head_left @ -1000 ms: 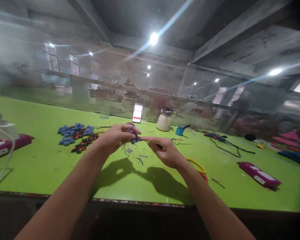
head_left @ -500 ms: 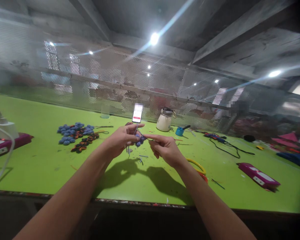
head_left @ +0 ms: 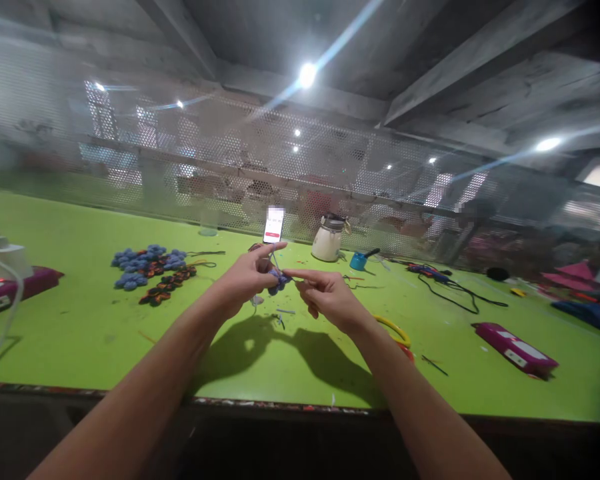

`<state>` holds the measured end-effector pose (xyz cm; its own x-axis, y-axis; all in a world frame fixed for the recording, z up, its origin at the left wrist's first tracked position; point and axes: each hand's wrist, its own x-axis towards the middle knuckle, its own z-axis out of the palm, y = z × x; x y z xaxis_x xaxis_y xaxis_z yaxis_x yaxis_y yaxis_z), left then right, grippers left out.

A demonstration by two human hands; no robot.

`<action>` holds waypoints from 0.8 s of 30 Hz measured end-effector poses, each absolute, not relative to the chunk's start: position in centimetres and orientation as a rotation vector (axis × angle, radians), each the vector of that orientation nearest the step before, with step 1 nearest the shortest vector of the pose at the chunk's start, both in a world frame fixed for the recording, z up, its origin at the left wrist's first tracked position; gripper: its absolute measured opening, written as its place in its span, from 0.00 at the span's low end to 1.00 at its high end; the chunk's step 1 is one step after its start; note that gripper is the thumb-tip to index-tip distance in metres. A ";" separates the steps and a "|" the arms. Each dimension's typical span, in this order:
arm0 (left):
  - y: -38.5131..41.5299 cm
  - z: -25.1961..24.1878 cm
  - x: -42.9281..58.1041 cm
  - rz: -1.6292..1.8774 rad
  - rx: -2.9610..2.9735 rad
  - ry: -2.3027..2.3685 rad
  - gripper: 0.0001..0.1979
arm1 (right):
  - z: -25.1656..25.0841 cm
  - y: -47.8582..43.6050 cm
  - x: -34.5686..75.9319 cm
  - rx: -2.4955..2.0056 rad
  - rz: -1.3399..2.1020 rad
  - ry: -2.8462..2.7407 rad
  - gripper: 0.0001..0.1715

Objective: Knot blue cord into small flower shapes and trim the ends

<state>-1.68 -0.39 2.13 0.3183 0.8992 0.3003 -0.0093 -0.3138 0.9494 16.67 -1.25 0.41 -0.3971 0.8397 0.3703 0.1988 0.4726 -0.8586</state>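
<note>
Both hands meet above the middle of the green table (head_left: 80,333). My left hand (head_left: 247,277) pinches a small blue-purple crochet piece (head_left: 278,281) with loose yarn hanging from it. My right hand (head_left: 327,299) is closed, its forefinger stretched toward the piece; it seems to grip a thin crochet hook, mostly hidden by the fingers. A pile of finished blue and dark orange crochet flowers (head_left: 147,267) lies to the left on the table.
A phone (head_left: 273,225) leans on the mesh screen at the back, beside a white jar (head_left: 328,240) and a blue cup (head_left: 359,261). Magenta cases lie at left (head_left: 10,288) and right (head_left: 515,347). Yellow-handled scissors (head_left: 395,331) lie under my right wrist. Black cord (head_left: 455,293) trails right.
Both hands have risen slightly and drawn closer together. The crochet piece has turned between my left fingers, and my right hand has shifted left toward it.
</note>
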 end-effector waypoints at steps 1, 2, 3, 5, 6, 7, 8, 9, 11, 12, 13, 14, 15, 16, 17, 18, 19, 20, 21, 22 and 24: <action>-0.4 2.1 -1.7 1.179 1.595 0.827 0.40 | 0.4 -1.2 16.7 -0.870 0.947 -1.858 0.24; -0.4 2.1 -1.7 1.197 1.581 0.826 0.39 | 0.3 -1.2 16.6 -0.869 0.950 -1.853 0.24; -0.3 2.1 -1.7 1.219 1.563 0.828 0.38 | 0.3 -1.1 16.6 -0.870 0.952 -1.850 0.24; -0.2 2.2 -1.7 1.256 1.518 0.840 0.35 | 0.2 -1.1 16.6 -0.880 0.955 -1.839 0.25; -0.1 2.1 -1.8 1.271 1.496 0.845 0.32 | 0.2 -1.1 16.6 -0.883 0.954 -1.834 0.24; 0.1 2.1 -1.9 1.284 1.475 0.855 0.30 | 0.3 -1.2 16.6 -0.877 0.952 -1.831 0.23; 0.3 2.1 -2.1 1.299 1.462 0.879 0.29 | 0.3 -1.3 16.6 -0.864 0.953 -1.834 0.22; 0.6 2.1 -2.3 1.322 1.464 0.929 0.28 | 0.4 -1.4 16.7 -0.843 0.958 -1.846 0.21; 1.3 1.9 -2.9 1.389 1.531 1.116 0.29 | 0.7 -1.9 16.9 -0.776 0.991 -1.883 0.19; 1.7 1.8 -3.3 1.433 1.584 1.235 0.29 | 0.9 -2.1 17.1 -0.742 1.017 -1.898 0.18; 2.1 1.8 -3.7 1.479 1.636 1.346 0.28 | 1.1 -2.3 17.3 -0.709 1.048 -1.904 0.17; 2.5 1.7 -4.1 1.527 1.663 1.428 0.25 | 1.2 -2.3 17.6 -0.676 1.083 -1.897 0.17; 2.8 1.7 -4.5 1.563 1.657 1.466 0.20 | 1.4 -2.3 17.9 -0.641 1.117 -1.874 0.17; 2.9 1.7 -4.9 1.587 1.622 1.475 0.13 | 1.5 -2.2 18.2 -0.607 1.148 -1.838 0.16; 2.8 1.8 -5.3 1.580 1.589 1.442 0.06 | 1.6 -2.0 18.6 -0.573 1.176 -1.793 0.17; 2.6 2.0 -5.6 1.533 1.559 1.365 0.07 | 1.7 -1.7 18.9 -0.540 1.198 -1.743 0.17; 2.2 2.3 -5.9 1.446 1.538 1.230 0.11 | 1.8 -1.3 19.3 -0.513 1.210 -1.693 0.18; 1.6 2.6 -6.0 1.351 1.508 1.067 0.14 | 1.8 -0.9 19.7 -0.493 1.216 -1.647 0.18; 1.0 3.0 -6.1 1.243 1.474 0.885 0.15 | 1.8 -0.5 20.0 -0.481 1.216 -1.602 0.18; 0.3 3.3 -6.2 1.197 1.401 0.698 0.15 | 1.8 -0.1 20.3 -0.473 1.214 -1.566 0.18; -1.0 4.0 -6.1 1.271 1.262 0.335 0.18 | 1.7 0.4 20.6 -0.473 1.210 -1.524 0.20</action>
